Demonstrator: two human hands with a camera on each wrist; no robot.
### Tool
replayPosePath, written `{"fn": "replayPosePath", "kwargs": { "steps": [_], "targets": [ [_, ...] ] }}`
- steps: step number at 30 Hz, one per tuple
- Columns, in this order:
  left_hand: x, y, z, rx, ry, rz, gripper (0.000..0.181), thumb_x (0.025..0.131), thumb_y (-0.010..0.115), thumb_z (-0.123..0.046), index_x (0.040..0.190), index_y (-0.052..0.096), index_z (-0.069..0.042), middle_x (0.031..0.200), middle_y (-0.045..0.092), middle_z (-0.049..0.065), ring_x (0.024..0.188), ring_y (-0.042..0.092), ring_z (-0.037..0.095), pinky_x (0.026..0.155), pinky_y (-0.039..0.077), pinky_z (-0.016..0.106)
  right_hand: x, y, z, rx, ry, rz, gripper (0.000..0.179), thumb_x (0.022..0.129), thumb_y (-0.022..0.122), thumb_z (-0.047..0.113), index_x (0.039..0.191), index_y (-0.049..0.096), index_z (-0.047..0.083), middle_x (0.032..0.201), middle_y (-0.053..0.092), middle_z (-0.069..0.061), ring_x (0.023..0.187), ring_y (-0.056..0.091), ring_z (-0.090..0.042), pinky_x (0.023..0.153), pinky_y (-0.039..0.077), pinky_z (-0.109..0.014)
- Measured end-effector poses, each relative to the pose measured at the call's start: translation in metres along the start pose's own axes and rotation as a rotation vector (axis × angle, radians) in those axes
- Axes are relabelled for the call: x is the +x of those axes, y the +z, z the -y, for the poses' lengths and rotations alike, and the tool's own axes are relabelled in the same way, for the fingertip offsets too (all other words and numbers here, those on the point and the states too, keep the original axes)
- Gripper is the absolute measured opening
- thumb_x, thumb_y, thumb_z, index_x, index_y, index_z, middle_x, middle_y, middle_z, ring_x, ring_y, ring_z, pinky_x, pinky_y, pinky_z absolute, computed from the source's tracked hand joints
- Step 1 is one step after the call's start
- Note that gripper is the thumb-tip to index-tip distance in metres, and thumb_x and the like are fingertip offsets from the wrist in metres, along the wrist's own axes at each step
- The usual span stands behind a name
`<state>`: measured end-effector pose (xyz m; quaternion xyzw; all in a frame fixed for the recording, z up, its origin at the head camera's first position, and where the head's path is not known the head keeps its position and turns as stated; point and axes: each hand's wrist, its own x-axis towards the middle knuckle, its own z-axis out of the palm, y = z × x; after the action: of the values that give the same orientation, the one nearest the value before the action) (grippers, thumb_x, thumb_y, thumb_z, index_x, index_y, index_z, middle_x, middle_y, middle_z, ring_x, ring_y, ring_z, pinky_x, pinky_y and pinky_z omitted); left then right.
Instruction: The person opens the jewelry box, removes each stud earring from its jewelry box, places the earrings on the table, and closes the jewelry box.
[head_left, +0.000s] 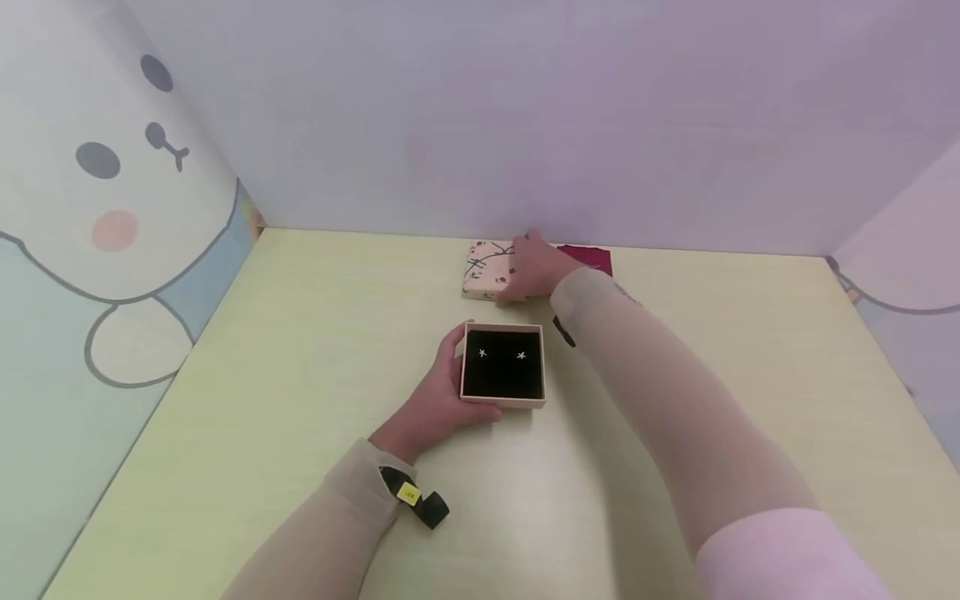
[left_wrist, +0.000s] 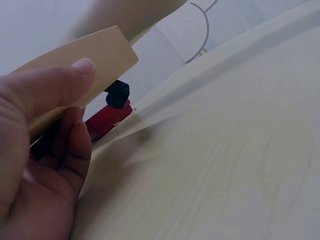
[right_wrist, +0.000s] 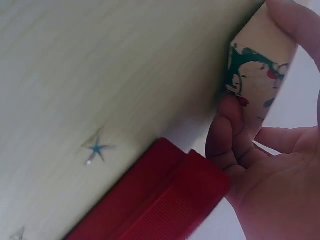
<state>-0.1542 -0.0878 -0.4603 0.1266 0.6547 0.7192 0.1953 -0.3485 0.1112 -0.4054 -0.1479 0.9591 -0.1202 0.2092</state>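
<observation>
My left hand [head_left: 435, 407] holds a small cream jewelry box [head_left: 502, 403] over the middle of the table, thumb along its near side and fingers at its left. Its black insert [head_left: 501, 379] carries two small star-shaped earrings [head_left: 482, 353]. At the back of the table my right hand [head_left: 538, 268] grips a cream box lid [head_left: 487, 271] printed with branches and red spots; its fingers curl round the edge in the right wrist view. Beside that hand is a dark red box [right_wrist: 172, 192], partly hidden by the right sleeve in the head view.
A star-shaped piece [right_wrist: 97, 148] lies on the table by the red box, and a second one [right_wrist: 20, 234] is partly in view. The pale wall [head_left: 420, 125] rises right behind the lid. Cartoon-printed panels [head_left: 112, 200] flank the pale wooden table [head_left: 315, 333].
</observation>
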Motion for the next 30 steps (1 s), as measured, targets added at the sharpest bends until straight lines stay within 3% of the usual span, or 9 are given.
{"fn": "replayPosePath", "kwargs": {
  "steps": [7, 14, 19, 23, 30],
  "targets": [
    [0.0, 0.002, -0.001, 0.016, 0.003, 0.007, 0.126, 0.074, 0.088, 0.006, 0.163, 0.005, -0.026, 0.139, 0.059, 0.012, 0.114, 0.064, 0.031, 0.097, 0.051, 0.039, 0.003, 0.003, -0.002, -0.026, 0.005, 0.002, 0.106, 0.077, 0.083, 0.056, 0.153, 0.031, 0.002, 0.144, 0.035, -0.016, 0.112, 0.049, -0.028, 0.098, 0.049, -0.041],
    [-0.002, -0.001, 0.0, 0.055, -0.003, -0.007, 0.126, 0.075, 0.091, 0.001, 0.164, 0.005, -0.025, 0.139, 0.06, 0.009, 0.114, 0.064, 0.029, 0.099, 0.049, 0.039, 0.002, 0.002, -0.001, 0.026, -0.001, 0.002, 0.113, 0.075, 0.087, 0.055, 0.157, 0.028, 0.005, 0.151, 0.031, -0.015, 0.116, 0.048, -0.028, 0.103, 0.047, -0.043],
    [-0.002, 0.0, 0.0, 0.053, -0.015, -0.015, 0.126, 0.075, 0.09, 0.002, 0.164, 0.005, -0.027, 0.142, 0.058, 0.009, 0.116, 0.063, 0.029, 0.1, 0.05, 0.04, -0.006, -0.003, -0.002, 0.011, -0.051, -0.031, 0.12, 0.073, 0.087, 0.059, 0.159, 0.024, 0.003, 0.155, 0.028, -0.018, 0.119, 0.045, -0.029, 0.104, 0.046, -0.043],
    [-0.002, 0.0, 0.0, 0.046, -0.019, -0.018, 0.125, 0.075, 0.089, 0.004, 0.163, 0.006, -0.028, 0.142, 0.057, 0.01, 0.116, 0.063, 0.03, 0.1, 0.05, 0.04, -0.019, -0.01, -0.001, 0.062, -0.059, -0.047, 0.121, 0.075, 0.087, 0.055, 0.163, 0.02, 0.007, 0.161, 0.023, -0.016, 0.125, 0.043, -0.03, 0.109, 0.043, -0.045],
    [-0.004, -0.003, -0.001, 0.072, -0.028, -0.046, 0.123, 0.075, 0.091, 0.0, 0.161, 0.011, -0.034, 0.141, 0.059, 0.008, 0.115, 0.064, 0.028, 0.101, 0.049, 0.042, -0.039, -0.022, -0.005, 0.183, -0.066, -0.081, 0.095, 0.087, 0.079, 0.05, 0.161, 0.031, 0.012, 0.165, 0.026, -0.012, 0.147, 0.031, -0.03, 0.121, 0.027, -0.047]
  ]
}}
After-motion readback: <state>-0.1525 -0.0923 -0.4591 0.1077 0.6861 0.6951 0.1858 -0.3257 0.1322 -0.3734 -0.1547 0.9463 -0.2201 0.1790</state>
